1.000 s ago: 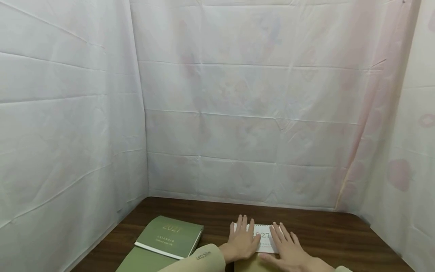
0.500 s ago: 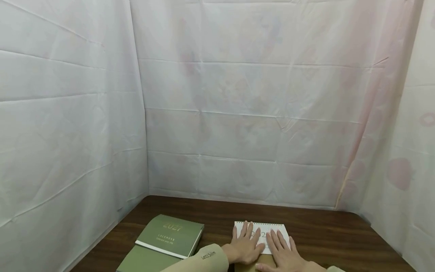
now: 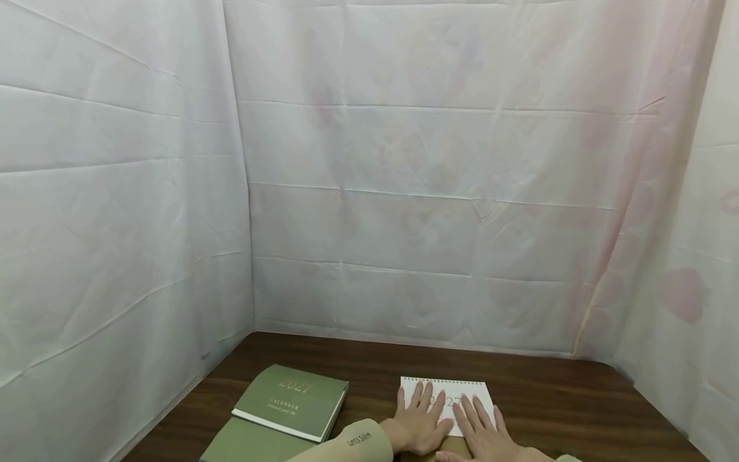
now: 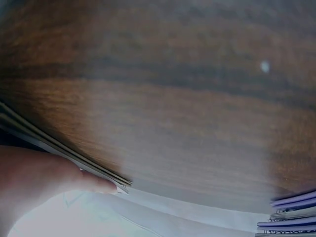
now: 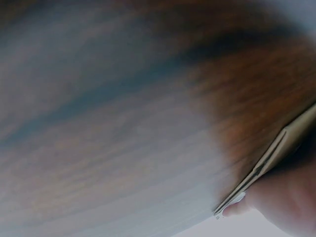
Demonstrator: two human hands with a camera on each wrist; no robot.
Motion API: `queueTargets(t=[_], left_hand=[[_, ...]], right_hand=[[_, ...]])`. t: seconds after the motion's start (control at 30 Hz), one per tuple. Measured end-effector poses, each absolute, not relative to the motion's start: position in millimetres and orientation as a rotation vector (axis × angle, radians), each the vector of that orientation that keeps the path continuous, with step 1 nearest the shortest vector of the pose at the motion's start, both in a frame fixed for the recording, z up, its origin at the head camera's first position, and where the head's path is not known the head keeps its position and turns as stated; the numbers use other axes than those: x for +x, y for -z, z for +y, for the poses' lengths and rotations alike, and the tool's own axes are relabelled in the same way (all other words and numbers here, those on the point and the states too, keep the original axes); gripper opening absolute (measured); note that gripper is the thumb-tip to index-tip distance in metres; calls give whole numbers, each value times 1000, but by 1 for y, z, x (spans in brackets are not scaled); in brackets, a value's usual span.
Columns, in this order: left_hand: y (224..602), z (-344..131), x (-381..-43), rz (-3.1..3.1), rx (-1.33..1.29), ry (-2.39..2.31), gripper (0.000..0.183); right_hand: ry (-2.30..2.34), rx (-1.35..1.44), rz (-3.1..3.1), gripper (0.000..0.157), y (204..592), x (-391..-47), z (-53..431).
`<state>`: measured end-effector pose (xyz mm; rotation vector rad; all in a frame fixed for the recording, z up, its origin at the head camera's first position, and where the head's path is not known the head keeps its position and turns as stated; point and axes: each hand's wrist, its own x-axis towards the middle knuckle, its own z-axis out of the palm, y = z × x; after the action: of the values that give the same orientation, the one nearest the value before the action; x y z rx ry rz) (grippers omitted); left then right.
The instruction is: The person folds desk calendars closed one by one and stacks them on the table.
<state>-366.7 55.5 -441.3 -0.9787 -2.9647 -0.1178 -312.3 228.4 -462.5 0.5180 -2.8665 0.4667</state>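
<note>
A white spiral-bound desk calendar [image 3: 462, 387] printed 2027 lies flat on the dark wooden table in the head view, its coil along the far edge. A strip of its brown card base [image 3: 456, 444] shows below the white page. My left hand [image 3: 418, 425] rests on the left half with fingers spread and straight. On the right half lies my right hand [image 3: 486, 436], fingers also straight, its thumb over the brown card. Both wrist views show each hand [image 4: 49, 175] [image 5: 276, 200] against the calendar's thin layered edge.
A green 2027 calendar [image 3: 312, 398] lies left of my left forearm, over a green board or cover [image 3: 254, 439]. White fabric curtains [image 3: 369, 231] enclose the brown table [image 3: 543, 378] at the back and sides. Purple-edged pages [image 4: 296, 217] show in the left wrist view.
Both hands have slid slightly towards me over the calendar's page, uncovering its coil and upper corners. The right hand has shifted a little inward. The green calendar stays put.
</note>
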Motion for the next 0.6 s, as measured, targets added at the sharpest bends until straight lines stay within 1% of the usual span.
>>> queueTargets(t=[0.33,0.6], left_hand=[[444,59,-370,-2993,-998,140,60],[444,58,-367,-2988,-979,145,58]], right_hand=[[-460,509,-2831,90,468,-312,233],[-405,498,-2830,92,470,-309,230]])
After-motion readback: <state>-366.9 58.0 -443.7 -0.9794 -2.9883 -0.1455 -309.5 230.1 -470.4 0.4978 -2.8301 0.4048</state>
